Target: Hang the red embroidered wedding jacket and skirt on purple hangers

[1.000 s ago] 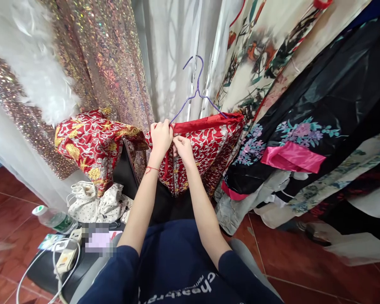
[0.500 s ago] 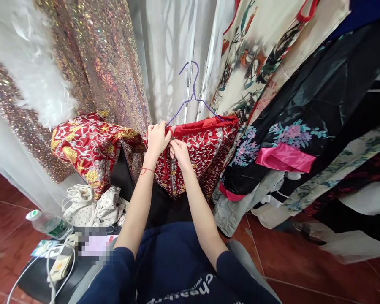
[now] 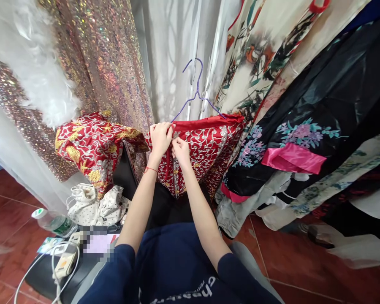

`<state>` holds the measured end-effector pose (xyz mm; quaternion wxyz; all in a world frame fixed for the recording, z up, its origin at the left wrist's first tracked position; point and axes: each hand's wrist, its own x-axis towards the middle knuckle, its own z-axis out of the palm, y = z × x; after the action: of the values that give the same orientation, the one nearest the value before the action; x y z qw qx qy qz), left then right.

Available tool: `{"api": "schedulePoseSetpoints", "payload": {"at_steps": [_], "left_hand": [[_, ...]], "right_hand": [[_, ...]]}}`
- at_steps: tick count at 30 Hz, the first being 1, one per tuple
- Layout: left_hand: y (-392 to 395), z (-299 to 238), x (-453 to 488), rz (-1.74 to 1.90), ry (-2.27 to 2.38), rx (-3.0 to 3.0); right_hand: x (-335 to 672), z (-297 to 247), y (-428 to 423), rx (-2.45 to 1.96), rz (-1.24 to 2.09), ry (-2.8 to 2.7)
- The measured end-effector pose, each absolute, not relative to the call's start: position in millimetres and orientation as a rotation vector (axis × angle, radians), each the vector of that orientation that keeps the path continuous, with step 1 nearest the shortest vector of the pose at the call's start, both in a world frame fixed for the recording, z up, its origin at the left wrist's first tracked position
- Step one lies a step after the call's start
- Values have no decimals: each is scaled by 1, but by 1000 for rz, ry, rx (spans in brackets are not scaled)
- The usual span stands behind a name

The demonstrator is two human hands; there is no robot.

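Note:
A red embroidered garment with silver scrollwork hangs in front of me on a purple wire hanger. My left hand is closed over the upper left part of the garment, by the end of the hanger. Beside it, my right hand pinches at the garment's front near a silver trim line. What lies exactly between the right fingertips is too small to make out. A second red piece, with gold and silver embroidery, is draped to the left.
Sequined fabric and white feathers hang at the left. A black dress and other clothes hang at the right. Lower left are a dotted white bag, a plastic bottle and a white cable.
The view has shifted slightly, so everything appears a little to the right. Both hands stay at the same place on the garment, with the right fingers barely moved.

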<state>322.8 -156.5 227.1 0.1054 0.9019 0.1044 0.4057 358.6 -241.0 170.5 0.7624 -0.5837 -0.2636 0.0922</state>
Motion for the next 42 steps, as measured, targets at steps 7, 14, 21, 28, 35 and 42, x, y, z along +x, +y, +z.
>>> {"api": "schedulePoseSetpoints", "payload": {"at_steps": [7,14,21,28,35,42], "left_hand": [[-152,223,337,1203,406,2626],[-154,213,334,1248,299,2672],[-143,222,338,1240,283,2625],[-98,227,362,1208,254,2550],[-78,215,386,1402,441,2333],[-61,201,384,1314,609,2203]], "right_hand": [[342,111,-250,-1519,274,-501],[331,59,-264,-1744,359,-508],[376,124,-322,-1890,136,-570],[462,216,-373,-2133,-1000,-217],[503,219,-402,-2282,-988,-403],[509,217,-414,-2110,-896,-771]]}}
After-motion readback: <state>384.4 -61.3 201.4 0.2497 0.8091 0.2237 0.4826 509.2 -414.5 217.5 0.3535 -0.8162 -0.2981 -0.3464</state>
